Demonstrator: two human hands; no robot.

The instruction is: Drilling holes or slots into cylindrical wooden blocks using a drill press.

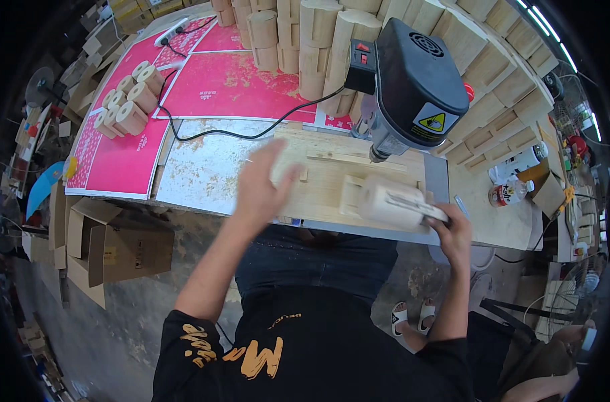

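Observation:
My left hand [261, 184] is raised over the left part of a wooden board [322, 194], blurred by motion, with thumb and fingers apart and nothing in it. At the board's right end my right hand [454, 231] is closed on the dark end of a long, thin metal tool [412, 204]. The tool lies along a pale, rounded wooden block [382, 201], which is blurred too; whether it is clamped to the block I cannot tell. A small wooden piece [350, 194] stands just left of the block. Above them hangs the chuck [378, 155] of a black drill press [422, 80].
Several pale wooden cylinders [131, 100] stand on pink sheets [127, 161] at the left. Tall stacks of wooden blocks [318, 47] line the back. A black cable [251, 136] crosses the table. A plastic bottle [509, 193] is at the right; an open carton [127, 244] sits on the floor.

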